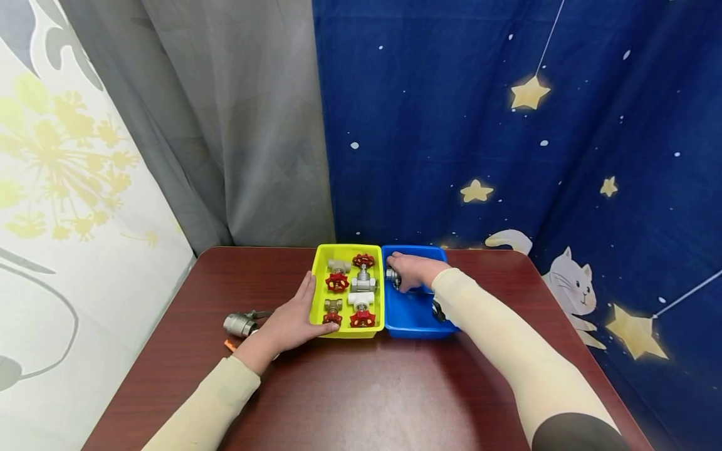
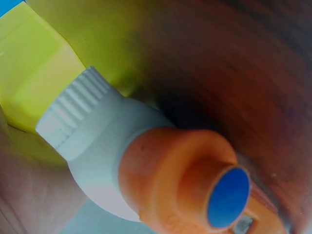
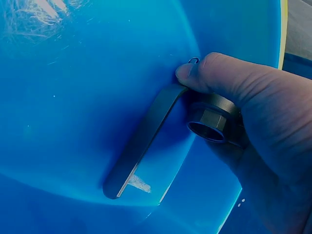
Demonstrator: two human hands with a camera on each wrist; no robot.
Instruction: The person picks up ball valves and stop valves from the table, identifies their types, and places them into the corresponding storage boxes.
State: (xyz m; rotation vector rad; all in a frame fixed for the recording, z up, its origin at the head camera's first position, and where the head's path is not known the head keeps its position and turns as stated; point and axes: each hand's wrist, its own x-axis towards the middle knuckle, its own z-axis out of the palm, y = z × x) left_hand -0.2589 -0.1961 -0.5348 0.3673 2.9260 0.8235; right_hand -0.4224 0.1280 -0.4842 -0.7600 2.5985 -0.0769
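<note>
My right hand (image 1: 414, 270) is inside the blue bin (image 1: 414, 332), gripping a metal ball valve (image 3: 212, 119) with thumb and fingers. Its long dark lever (image 3: 141, 144) slants across the bin floor in the right wrist view. With fingers extended, my left hand (image 1: 294, 321) rests against the left side of the yellow bin (image 1: 350, 334), thumb along the front rim. Several valves with red handwheels lie in that bin, among them a white one (image 1: 361, 299) and a silver one (image 1: 363, 285). Below my left wrist is a white ball valve (image 2: 112, 146) with an orange handle.
A silver ball valve (image 1: 239, 324) lies on the brown table (image 1: 372, 394), left of my left hand. The two bins stand side by side near the table's back edge. Grey (image 1: 271, 125) and blue (image 1: 417, 113) curtains hang behind it.
</note>
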